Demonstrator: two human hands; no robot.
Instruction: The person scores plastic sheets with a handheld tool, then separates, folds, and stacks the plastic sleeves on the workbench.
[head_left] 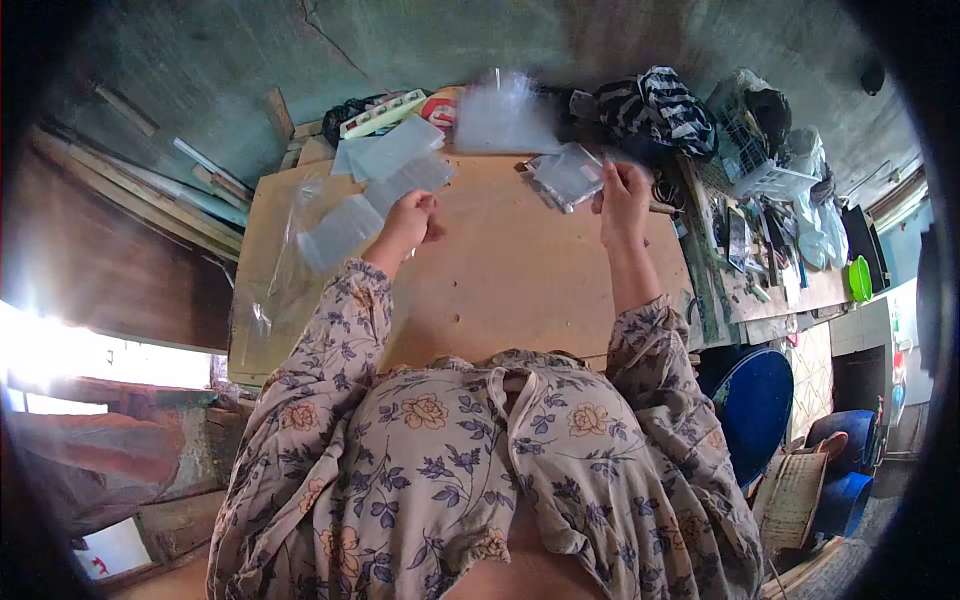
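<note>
My left hand [408, 222] is closed, its fingers curled in above the wooden tabletop [500, 270]. Whatever it may hold is hidden. Just beyond it lie thin, see-through plastic bags [410, 178], spread in overlapping layers, with another clear bag [342, 232] to its left. My right hand [625, 200] pinches at the right edge of a small clear plastic packet [572, 178]. Under that packet are more flat packets with dark and light parts, too small to make out.
A stack of clear plastic sheets [505, 120] stands at the table's back edge. Beside it are a striped black-and-white bag [660, 115] and a pale basket [770, 180]. Tools clutter the right-hand bench [745, 300]. A blue drum [755, 410] stands below it.
</note>
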